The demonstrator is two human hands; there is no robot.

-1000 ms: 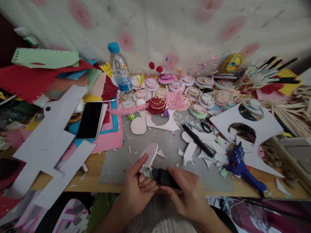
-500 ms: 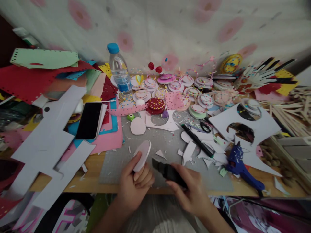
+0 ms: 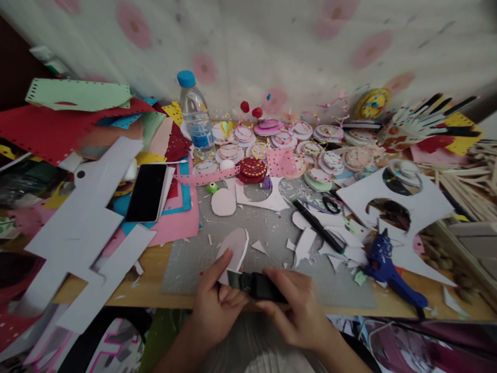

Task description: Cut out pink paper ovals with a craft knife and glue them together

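Above the front of the grey cutting mat (image 3: 182, 274), my left hand (image 3: 217, 305) pinches a white foam-board disc (image 3: 235, 246) that is tilted up. My right hand (image 3: 298, 305) is wrapped around a black utility knife (image 3: 260, 286). Its wide blade points left and lies at the disc's lower edge, close to my left fingers; whether it is cutting in I cannot tell. Another pale round disc (image 3: 223, 202) lies flat on the mat beyond. White offcuts (image 3: 305, 246) and a black marker (image 3: 318, 226) are to the right.
A blue glue gun (image 3: 392, 269) and a white board with round holes (image 3: 423, 207) lie at the right. A water bottle (image 3: 197, 122) stands behind, beside several decorated discs (image 3: 252, 169). To the left are a phone (image 3: 146, 192) and cut white board (image 3: 77, 217).
The knife has moved left, from apart from the disc to its lower edge. My left hand has turned the disc's face more toward me. The view has shifted slightly.
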